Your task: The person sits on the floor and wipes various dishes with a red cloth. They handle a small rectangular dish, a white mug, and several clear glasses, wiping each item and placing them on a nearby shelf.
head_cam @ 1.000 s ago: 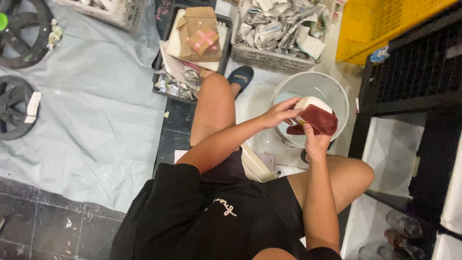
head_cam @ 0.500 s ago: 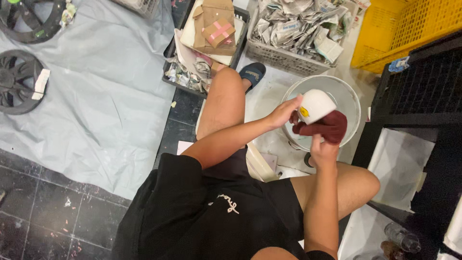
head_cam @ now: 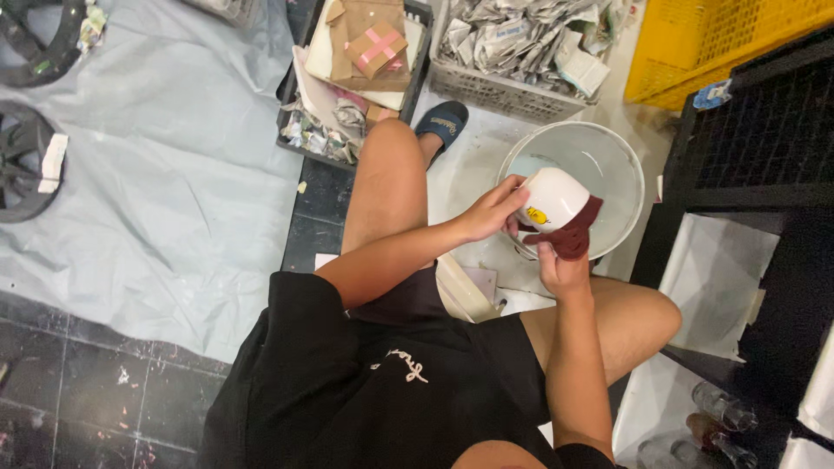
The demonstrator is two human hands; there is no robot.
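I sit with bare knees apart, looking down. My left hand (head_cam: 491, 213) grips a white bowl (head_cam: 556, 198) with a small yellow mark, held bottom-up over a large pale basin (head_cam: 608, 165) of water. My right hand (head_cam: 560, 269) presses a dark red cloth (head_cam: 575, 236) against the bowl's lower rim. Both hands hover above the basin's near edge.
A black crate (head_cam: 291, 82) with cardboard and scraps and a grey basket (head_cam: 495, 91) of crumpled newspaper stand ahead. A yellow crate (head_cam: 695, 43) is at the top right, a black rack (head_cam: 764, 130) to the right. A grey sheet (head_cam: 156, 174) with wheel rims (head_cam: 22, 165) covers the floor to the left. Glass bottles (head_cam: 721, 417) lie at the lower right.
The bowl has been turned in my left hand so its white underside faces up, and the red cloth has shifted from over it to its lower edge. The view has drifted a little.
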